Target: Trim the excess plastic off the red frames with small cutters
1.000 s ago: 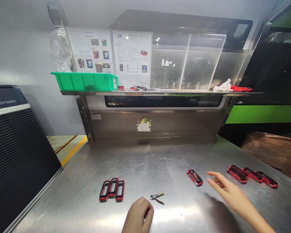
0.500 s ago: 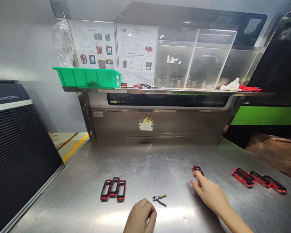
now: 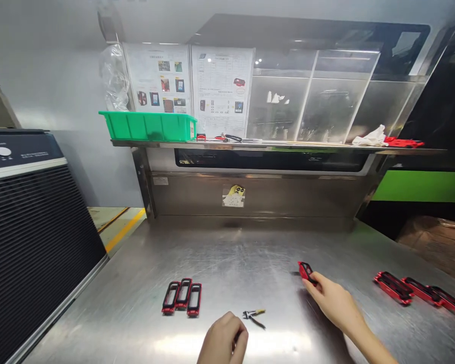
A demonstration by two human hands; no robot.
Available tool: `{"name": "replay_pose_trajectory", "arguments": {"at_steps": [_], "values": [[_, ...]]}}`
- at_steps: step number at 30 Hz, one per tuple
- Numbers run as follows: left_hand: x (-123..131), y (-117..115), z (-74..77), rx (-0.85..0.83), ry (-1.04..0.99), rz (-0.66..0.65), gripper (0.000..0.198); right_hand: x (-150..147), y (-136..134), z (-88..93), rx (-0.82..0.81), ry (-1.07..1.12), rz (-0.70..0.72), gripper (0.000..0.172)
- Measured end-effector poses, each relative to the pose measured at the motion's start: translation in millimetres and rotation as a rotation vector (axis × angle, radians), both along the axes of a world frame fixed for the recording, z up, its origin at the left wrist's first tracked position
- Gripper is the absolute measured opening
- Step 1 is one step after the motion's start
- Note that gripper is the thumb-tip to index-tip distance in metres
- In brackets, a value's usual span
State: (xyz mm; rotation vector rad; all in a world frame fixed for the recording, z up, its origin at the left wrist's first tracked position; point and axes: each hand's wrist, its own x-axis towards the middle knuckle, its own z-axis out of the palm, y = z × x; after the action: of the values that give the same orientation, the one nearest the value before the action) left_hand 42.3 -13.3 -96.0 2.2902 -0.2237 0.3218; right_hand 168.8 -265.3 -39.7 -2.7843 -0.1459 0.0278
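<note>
Between thumb and fingers, my right hand (image 3: 335,302) grips one end of a red-and-black oblong frame (image 3: 304,269), whose far end shows past the fingertips, tilted. Closed in a loose curl, my left hand (image 3: 223,339) rests at the near side of the metal table; I see nothing in it, though its palm is hidden. Just right of that hand lies a pair of small cutting pliers (image 3: 255,317), one handle yellow and the other dark. Three similar frames (image 3: 194,299) lie side by side to the left. Several more frames (image 3: 393,288) form a row at the right.
The brushed metal table (image 3: 227,258) ends at a back panel. Above it runs a shelf (image 3: 273,145) with a green bin (image 3: 147,127), small tools, white cloth (image 3: 370,136) and red parts (image 3: 404,142). A black ribbed unit (image 3: 41,217) stands left of the table.
My right hand has closed on the single frame, which now sits tilted in the fingers. My left hand stays curled beside the pliers. The whole view has shifted slightly.
</note>
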Motion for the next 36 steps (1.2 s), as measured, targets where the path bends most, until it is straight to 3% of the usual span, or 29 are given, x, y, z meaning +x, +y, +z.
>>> {"name": "replay_pose_trajectory", "arguments": {"at_steps": [4,7,11,15,18,22,26,36], "values": [[-3,0,12.8,-0.085,0.003,0.051,0.027,-28,33,18.8,0.457,-0.004,0.339,0.036],[-1,15,32.0,-0.08,-0.081,0.17,0.028,-53,68,18.7,0.642,0.096,0.519,0.033],[6,56,61.8,0.053,-0.159,0.488,0.033,-70,100,-16.0,0.662,-0.118,0.614,0.027],[8,83,80.2,0.359,0.089,0.65,0.028,-69,106,-52.4,0.504,-0.556,0.837,0.023],[4,86,87.0,0.616,0.237,0.669,0.031,-69,104,-58.2,0.492,-0.611,0.801,0.028],[-1,80,92.6,0.762,0.377,0.587,0.035,-69,103,-48.7,0.546,-0.596,0.727,0.031],[1,76,93.1,0.805,0.475,0.523,0.038,-67,103,-40.0,0.559,-0.605,0.732,0.03],[4,80,85.0,0.791,0.471,0.516,0.041,-71,101,-37.7,0.6,-0.555,0.705,0.03]]}}
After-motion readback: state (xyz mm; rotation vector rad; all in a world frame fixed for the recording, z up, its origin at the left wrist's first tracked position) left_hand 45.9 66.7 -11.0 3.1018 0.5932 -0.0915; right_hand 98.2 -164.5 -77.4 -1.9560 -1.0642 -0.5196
